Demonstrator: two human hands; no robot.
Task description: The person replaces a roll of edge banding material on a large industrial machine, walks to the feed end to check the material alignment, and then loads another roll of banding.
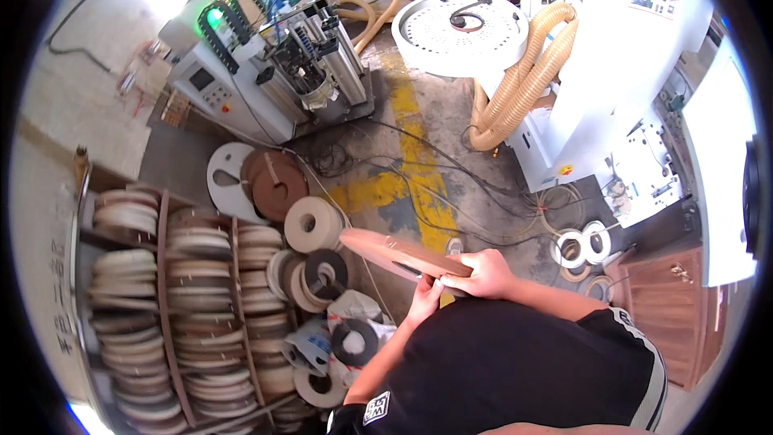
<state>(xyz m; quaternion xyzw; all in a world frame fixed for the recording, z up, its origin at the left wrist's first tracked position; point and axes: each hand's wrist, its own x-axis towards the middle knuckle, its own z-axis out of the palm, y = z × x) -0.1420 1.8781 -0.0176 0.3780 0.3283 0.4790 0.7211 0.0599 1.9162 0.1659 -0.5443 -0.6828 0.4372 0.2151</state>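
A wide, flat brown roll of edge banding [394,251] is held tilted in front of my body, its rim toward me. My right hand [489,274] is closed on the roll's right end, thumb along the near side. My left hand [424,300] is closed at the lower edge close to the right hand, its fingers partly hidden. Just left of the roll, a beige roll [312,224] leans among other rolls on the floor, with a black roll [325,272] below it.
A rack [163,274] packed with rolls stands at the left. Behind it is a grey machine [233,89]. A round white perforated table [459,40] and ribbed hoses [523,72] are ahead. Cables [451,169] cross the floor. A brown cabinet [664,306] stands at the right.
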